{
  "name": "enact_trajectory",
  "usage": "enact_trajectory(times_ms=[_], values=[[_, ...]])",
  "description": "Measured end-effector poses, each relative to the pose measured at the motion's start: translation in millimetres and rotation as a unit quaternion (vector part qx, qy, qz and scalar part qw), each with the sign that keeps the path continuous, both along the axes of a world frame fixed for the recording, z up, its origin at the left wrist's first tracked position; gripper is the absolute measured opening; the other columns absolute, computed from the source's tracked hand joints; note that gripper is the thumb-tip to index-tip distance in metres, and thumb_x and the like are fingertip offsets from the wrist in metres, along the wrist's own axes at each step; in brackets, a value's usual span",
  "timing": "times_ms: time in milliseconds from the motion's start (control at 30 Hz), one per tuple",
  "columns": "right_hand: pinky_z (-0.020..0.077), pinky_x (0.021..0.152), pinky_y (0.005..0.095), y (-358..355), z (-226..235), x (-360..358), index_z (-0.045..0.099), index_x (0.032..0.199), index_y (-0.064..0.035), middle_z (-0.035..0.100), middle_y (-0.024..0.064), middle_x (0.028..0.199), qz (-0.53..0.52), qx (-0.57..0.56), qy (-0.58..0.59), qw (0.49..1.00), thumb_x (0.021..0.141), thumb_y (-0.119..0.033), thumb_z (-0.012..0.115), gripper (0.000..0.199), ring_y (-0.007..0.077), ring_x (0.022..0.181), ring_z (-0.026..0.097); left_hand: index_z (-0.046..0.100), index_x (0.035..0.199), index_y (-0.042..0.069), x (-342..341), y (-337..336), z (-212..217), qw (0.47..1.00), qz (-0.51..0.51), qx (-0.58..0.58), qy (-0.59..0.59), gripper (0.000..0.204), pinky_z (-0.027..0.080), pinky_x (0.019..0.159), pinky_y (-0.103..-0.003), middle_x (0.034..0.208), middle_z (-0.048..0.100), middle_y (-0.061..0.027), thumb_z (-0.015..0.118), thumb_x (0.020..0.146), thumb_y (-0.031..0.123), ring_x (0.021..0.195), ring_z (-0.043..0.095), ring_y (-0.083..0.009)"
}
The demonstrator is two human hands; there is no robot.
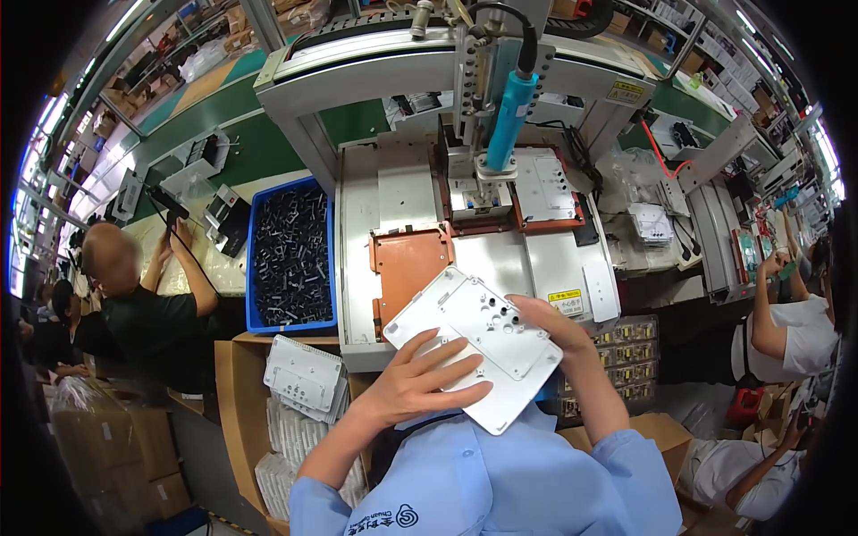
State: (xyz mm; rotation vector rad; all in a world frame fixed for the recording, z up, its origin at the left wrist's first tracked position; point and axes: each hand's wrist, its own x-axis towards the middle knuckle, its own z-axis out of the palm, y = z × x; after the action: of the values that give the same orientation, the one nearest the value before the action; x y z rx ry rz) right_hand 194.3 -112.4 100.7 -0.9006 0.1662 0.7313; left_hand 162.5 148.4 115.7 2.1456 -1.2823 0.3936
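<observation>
A white plastic panel (pixel 447 313), tilted in front of my chest, has a raised rectangular section with small round holes and several black round pieces near its upper right. My right hand (pixel 563 332) grips its right edge, the thumb side by the black pieces. Spread across the lower left of its face are the fingers of my left hand (pixel 427 380), lying flat on the surface. Just beyond the panel is an orange-brown fixture plate (pixel 407 268) with a raised rim. Another white panel (pixel 542 186) sits in a second orange-brown fixture (pixel 550 225) on the machine bed.
A gantry machine with a blue cylinder (pixel 511 121) stands ahead. Left of it, a blue bin (pixel 254 268) holds many small black parts. A cardboard box (pixel 234 402) contains stacked white panels (pixel 304 375). Clear trays (pixel 630 357) sit at right. Other people (pixel 161 304) work at both sides.
</observation>
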Motion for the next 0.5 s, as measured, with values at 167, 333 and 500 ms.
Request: enact_trajectory(times_ms=[167, 333, 500], values=[[0.0461, 0.076, 0.0231, 12.3, -8.2, 17.7, 0.046, 0.126, -0.0033, 0.064, 0.0065, 0.099, 0.067, -0.101, -0.066, 0.99, 0.087, -0.024, 0.065, 0.048, 0.0087, 0.088, 0.06, 0.051, 0.131, 0.029, 16.1, 26.2, -32.5, 0.991, 0.015, 0.127, 0.028, 0.061, 0.023, 0.113, -0.048, 0.132, 0.052, 0.0047, 0.055, 0.077, 0.001, 0.128, 0.044, -0.0212], [0.0449, 0.079, 0.0238, 53.9, -59.9, 32.3, 0.046, 0.12, -0.0036, 0.065, 0.0063, 0.096, -0.04, -0.194, -0.145, 0.969, 0.09, -0.022, 0.062, 0.038, 0.009, 0.089, 0.059, 0.043, 0.138, 0.014, 46.0, 17.8, -80.6, 0.976, 0.126, 0.138, 0.114, 0.058, 0.025, 0.11, -0.05, 0.127, 0.056, -0.0057, 0.051, 0.082, 0.001, 0.125, 0.046, -0.0293], [0.0449, 0.079, 0.0241, 86.7, -92.7, 53.4, 0.047, 0.117, -0.0033, 0.064, 0.0071, 0.095, -0.13, -0.187, -0.132, 0.965, 0.092, -0.02, 0.06, 0.033, 0.0104, 0.086, 0.058, 0.033, 0.142, 0.007, 63.4, -4.1, -96.5, 0.931, 0.29, 0.023, 0.221, 0.054, 0.032, 0.103, -0.05, 0.117, 0.056, -0.0182, 0.052, 0.093, 0.021, 0.115, 0.049, -0.0371]])
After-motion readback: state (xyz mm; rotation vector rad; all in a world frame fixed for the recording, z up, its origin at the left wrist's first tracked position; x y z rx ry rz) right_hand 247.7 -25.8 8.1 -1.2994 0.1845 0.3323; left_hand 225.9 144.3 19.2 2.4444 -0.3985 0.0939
